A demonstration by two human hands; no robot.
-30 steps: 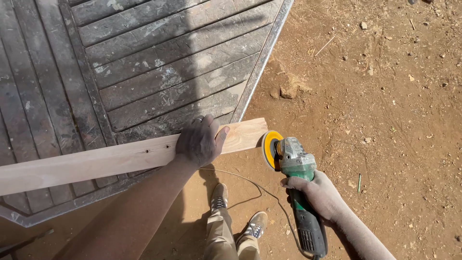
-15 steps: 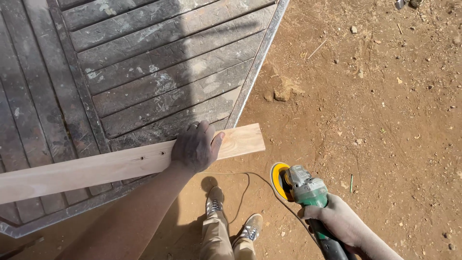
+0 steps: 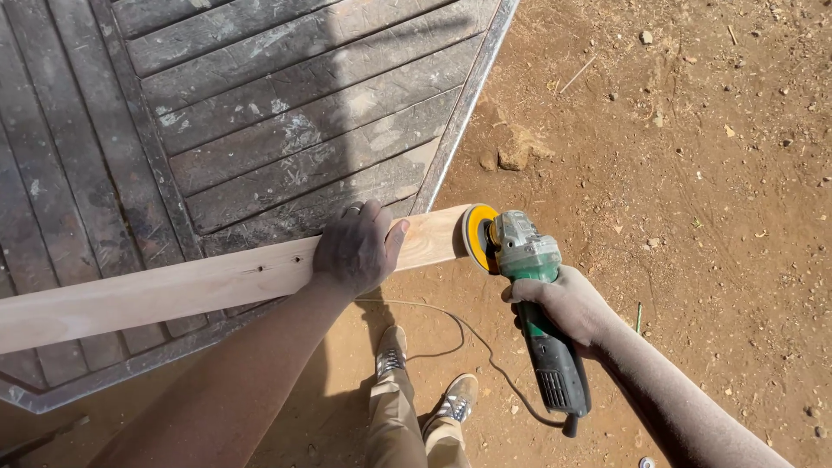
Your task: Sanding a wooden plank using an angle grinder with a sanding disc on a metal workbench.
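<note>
The pale wooden board (image 3: pixel 199 286) lies across the corner of a grey slatted platform (image 3: pixel 260 130), its free end overhanging bare dirt ground (image 3: pixel 693 217). The left hand (image 3: pixel 357 247) presses flat on the board near that end. The right hand (image 3: pixel 563 303) is clamped round the green angle grinder (image 3: pixel 537 303), whose yellow disc (image 3: pixel 477 237) meets the end grain. Recommended: keep the disc square, pressure light, power cord (image 3: pixel 451 325) clear of both shoes (image 3: pixel 425 390).

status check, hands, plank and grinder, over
Left hand pressed flat on pale plank, pinning it to the grey slatted panel. Right hand grips green angle grinder, yellow disc at plank's end. Cord trails near feet.
</note>
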